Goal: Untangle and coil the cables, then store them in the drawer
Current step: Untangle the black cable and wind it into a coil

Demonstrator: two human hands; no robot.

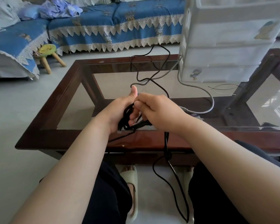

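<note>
My left hand [120,110] grips a bundle of black cable loops [128,120] above the near edge of the glass coffee table [68,88], thumb pointing up. My right hand [153,110] pinches a strand of the same black cable right beside the bundle. The black cable [155,81] runs away across the glass to the far edge, and another stretch hangs down past the table's front to the floor between my legs. A grey cable [205,94] curves over the glass on the right and crosses the black one. The white plastic drawer unit [225,50] stands at the table's far right, all drawers closed.
Thin loose wires [223,89] lie on the glass in front of the drawer unit. A blue-covered sofa [111,25] stands behind the table, with a small wooden stool [48,52] at its left. My knees and slippered feet are under the table's near edge.
</note>
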